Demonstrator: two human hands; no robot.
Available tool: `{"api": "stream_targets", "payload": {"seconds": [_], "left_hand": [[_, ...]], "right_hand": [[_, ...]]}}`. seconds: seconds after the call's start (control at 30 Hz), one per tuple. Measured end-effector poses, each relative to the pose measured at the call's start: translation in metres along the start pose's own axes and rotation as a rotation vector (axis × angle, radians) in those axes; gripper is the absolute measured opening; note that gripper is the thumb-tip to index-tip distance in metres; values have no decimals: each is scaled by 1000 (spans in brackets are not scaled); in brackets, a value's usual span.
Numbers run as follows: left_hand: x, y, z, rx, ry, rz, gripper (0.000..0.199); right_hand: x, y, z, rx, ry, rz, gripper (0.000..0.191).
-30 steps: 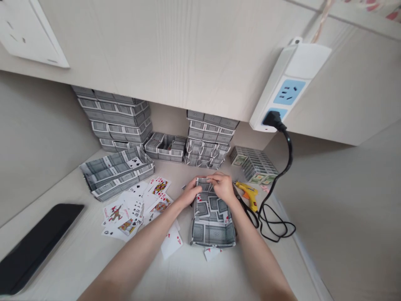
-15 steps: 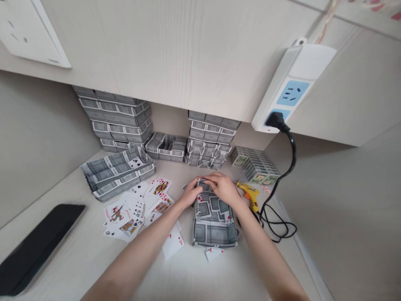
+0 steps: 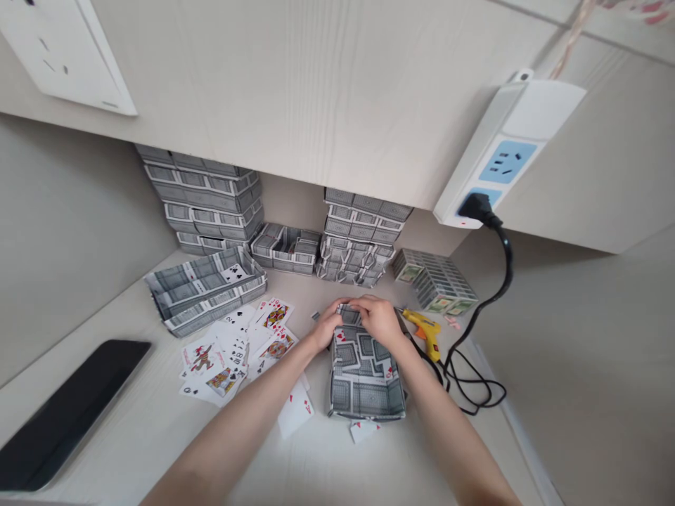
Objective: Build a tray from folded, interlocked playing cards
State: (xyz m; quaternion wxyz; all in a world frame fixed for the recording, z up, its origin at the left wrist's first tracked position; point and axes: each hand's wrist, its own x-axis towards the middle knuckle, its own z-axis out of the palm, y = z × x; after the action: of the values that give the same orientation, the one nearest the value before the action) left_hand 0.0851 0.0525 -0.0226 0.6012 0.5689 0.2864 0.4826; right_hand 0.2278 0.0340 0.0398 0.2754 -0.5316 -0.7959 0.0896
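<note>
A shallow box made of playing cards (image 3: 366,393) lies lengthwise before me, its grey patterned card backs showing inside. At its far left corner, my left hand (image 3: 328,327) is closed on the wall. My right hand (image 3: 377,318) grips the far end wall near the right corner, fingers bent over the rim. The fingertips of both hands are close together, and part of the far rim is hidden behind them. Left of the box, loose playing cards (image 3: 232,351) are spread face up. A yellow hot glue gun (image 3: 426,334) rests to the right of my right hand.
Another open card box (image 3: 211,292) stands at left, with stacked card boxes (image 3: 205,200) behind it. A second stack (image 3: 361,235) and a card-built block (image 3: 437,281) stand at the back. A black cable (image 3: 498,281) hangs from the power strip (image 3: 506,151). A dark flat object (image 3: 63,414) lies at left.
The whole view has shifted slightly, so things appear a little farther right. Both hands stay at the far end of the card box, with the left hand's fingers slightly more over the rim.
</note>
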Motion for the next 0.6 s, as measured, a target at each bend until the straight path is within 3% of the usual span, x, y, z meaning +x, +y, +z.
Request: {"api": "stream_targets", "payload": {"seconds": [0.47, 0.6], "left_hand": [[-2, 3, 4, 130, 2, 57, 58], [-2, 1, 4, 126, 5, 67, 45]], "right_hand": [[-6, 5, 11, 79, 38, 22, 33], [-9, 0, 8, 52, 1, 27, 36]]}}
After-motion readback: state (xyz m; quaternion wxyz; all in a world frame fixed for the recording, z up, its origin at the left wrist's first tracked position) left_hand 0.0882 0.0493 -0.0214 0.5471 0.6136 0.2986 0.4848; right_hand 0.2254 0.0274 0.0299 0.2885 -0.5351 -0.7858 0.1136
